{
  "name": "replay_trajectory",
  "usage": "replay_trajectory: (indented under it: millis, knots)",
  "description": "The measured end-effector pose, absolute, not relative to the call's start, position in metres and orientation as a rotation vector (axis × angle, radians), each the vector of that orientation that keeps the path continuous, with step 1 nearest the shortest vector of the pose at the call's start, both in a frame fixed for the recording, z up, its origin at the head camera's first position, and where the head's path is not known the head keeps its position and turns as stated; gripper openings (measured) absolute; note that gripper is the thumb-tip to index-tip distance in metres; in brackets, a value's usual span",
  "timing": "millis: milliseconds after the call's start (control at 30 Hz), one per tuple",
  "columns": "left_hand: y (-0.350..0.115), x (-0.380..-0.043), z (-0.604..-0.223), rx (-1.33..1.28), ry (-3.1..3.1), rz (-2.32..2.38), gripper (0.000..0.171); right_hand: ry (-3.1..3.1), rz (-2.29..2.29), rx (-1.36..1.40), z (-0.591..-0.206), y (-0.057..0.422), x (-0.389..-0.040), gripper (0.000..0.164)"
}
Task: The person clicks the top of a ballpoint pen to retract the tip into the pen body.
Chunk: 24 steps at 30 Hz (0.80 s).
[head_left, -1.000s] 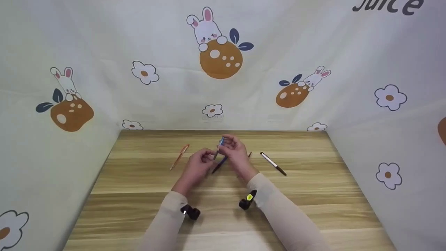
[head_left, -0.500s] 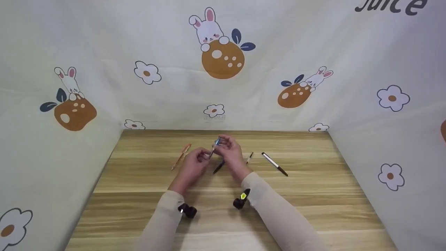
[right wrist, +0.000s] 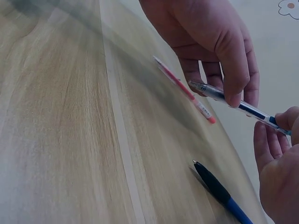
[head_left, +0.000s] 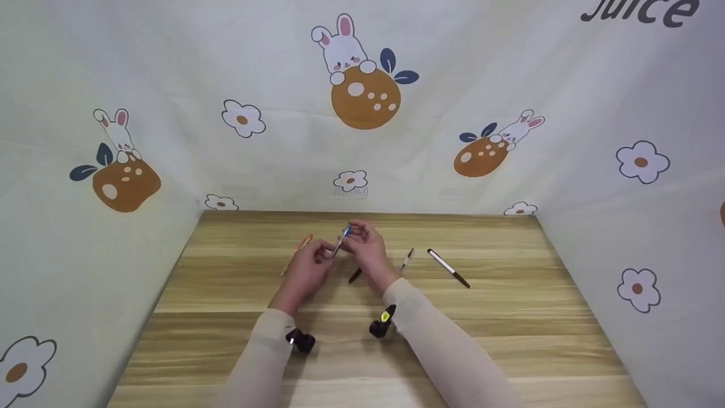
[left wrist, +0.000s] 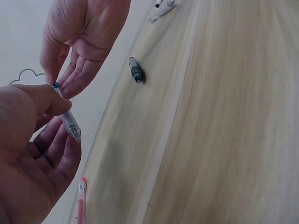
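Note:
Both hands hold a clear-barrelled pen with a blue end (head_left: 339, 245) above the table's far half. My left hand (head_left: 308, 269) pinches its lower part near the tip between thumb and fingers, as the left wrist view shows. My right hand (head_left: 368, 249) pinches the blue end of the same pen (right wrist: 254, 111). Under the right hand, a dark blue pen with a black grip (right wrist: 212, 182) lies on the table, partly hidden in the head view. Beside the left hand lies a red-orange pen (right wrist: 182, 89), partly covered by that hand in the head view.
Right of the hands lie a white pen with black ends (head_left: 447, 267) and a thin, pale and dark pen (head_left: 406, 259). The wood-grain table (head_left: 498, 340) meets patterned cloth walls (head_left: 272, 164) at its back and sides.
Both hands have moved left with the pen held between them. The left hand now covers more of the red-orange pen, and the thin pen on the right shows more fully.

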State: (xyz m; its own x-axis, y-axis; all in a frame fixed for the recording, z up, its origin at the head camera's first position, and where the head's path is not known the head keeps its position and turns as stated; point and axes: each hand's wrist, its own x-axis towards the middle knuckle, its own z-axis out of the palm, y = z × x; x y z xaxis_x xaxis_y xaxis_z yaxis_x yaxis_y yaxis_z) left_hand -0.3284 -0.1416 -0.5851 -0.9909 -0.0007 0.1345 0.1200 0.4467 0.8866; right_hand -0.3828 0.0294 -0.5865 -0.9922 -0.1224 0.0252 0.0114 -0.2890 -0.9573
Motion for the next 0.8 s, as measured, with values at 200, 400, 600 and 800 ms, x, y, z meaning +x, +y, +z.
replay_trajectory:
  millis: [200, 400, 600, 800]
  knots:
    - [-0.147, -0.332, -0.59, -0.102, -2.56, -1.571, 0.023, 1.855, -2.445, -0.149, -0.589, 0.026, -0.385, 0.044]
    - [-0.152, -0.333, -0.593, -0.037, -2.577, -1.538, 0.023, 1.908, -2.412, -0.159, -0.592, 0.031, -0.387, 0.043]
    - [-0.156, -0.333, -0.594, 0.028, -2.617, -1.487, 0.021, 1.962, -2.373, -0.156, -0.591, 0.039, -0.388, 0.044]
    - [-0.158, -0.333, -0.596, 0.041, -2.639, -1.407, 0.018, 1.96, -2.357, -0.162, -0.588, 0.044, -0.387, 0.043]
